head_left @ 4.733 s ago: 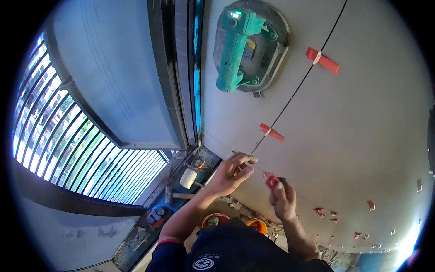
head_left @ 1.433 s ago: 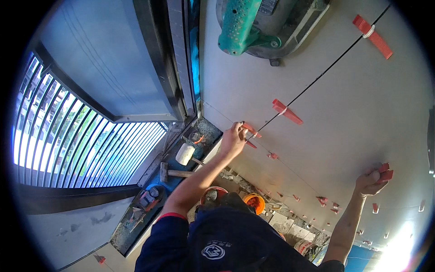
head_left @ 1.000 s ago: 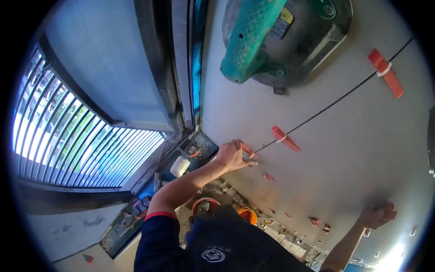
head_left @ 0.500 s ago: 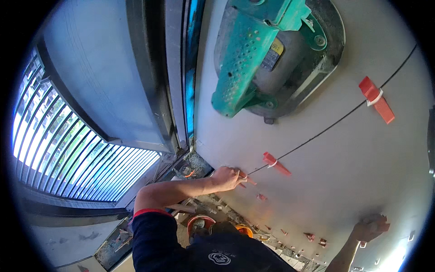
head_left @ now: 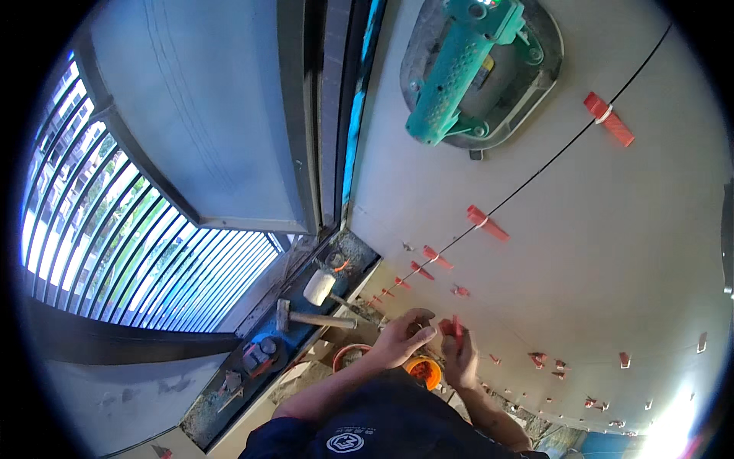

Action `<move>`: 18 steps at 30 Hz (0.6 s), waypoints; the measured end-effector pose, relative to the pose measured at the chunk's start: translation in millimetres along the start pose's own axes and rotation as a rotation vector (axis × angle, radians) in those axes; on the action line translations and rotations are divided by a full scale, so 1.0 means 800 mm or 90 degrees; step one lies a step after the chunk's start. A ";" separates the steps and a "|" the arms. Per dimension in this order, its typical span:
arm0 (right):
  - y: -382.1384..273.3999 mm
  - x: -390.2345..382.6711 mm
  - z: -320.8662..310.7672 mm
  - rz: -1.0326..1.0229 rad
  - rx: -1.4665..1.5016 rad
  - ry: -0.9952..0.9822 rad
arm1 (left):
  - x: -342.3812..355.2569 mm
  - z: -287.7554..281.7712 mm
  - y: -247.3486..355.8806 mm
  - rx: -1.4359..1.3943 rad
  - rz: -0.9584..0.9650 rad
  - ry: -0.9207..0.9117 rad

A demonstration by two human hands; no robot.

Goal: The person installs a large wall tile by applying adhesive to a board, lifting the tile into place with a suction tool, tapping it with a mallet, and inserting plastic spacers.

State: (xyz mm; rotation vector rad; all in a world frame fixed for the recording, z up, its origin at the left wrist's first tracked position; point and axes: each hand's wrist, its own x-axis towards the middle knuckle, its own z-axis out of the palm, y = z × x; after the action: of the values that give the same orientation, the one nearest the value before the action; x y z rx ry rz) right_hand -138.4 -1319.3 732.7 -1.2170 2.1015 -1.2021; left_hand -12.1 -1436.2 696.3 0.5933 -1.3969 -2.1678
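Note:
My right hand (head_left: 459,359) grips a red tile-levelling wedge (head_left: 457,327) upright between thumb and fingers, low in front of the large grey tile (head_left: 596,252). Close by on its left is my left hand (head_left: 401,338), thumb and forefinger parted, with nothing visible between them. Along the dark seam above, red wedges sit in white clips: one high up (head_left: 609,119), one midway (head_left: 488,222) and one lower (head_left: 437,257), with several smaller ones further down. A green suction-cup tool (head_left: 451,84) with a dark plate clings to the tile at the top.
On the ledge at left lie a white-headed mallet (head_left: 318,287), a wooden-handled hammer (head_left: 317,320) and a blue power tool (head_left: 264,352). An orange bucket (head_left: 433,367) with red pieces and a red-rimmed bucket (head_left: 348,356) stand below my hands. A barred window (head_left: 153,252) is at left.
My left hand has left the wedge at the seam and moved down. My right hand has come in from the far right, and both are now close together. The view has shifted.

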 end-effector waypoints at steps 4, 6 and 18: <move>-0.013 -0.025 0.044 0.013 0.012 -0.070 | -0.035 -0.021 -0.036 -0.049 -0.005 0.050; -0.002 -0.020 0.043 0.017 0.007 -0.134 | -0.047 -0.019 0.004 -0.147 -0.083 0.089; -0.020 0.065 -0.136 -0.171 -0.239 0.359 | 0.080 -0.193 -0.024 -0.213 0.161 0.440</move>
State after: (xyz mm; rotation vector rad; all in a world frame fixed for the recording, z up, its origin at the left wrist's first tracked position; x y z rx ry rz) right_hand -234.3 -1316.2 807.4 -1.4895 2.7392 -1.4415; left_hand 26.4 -1577.6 614.1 0.8688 -0.6808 -1.6951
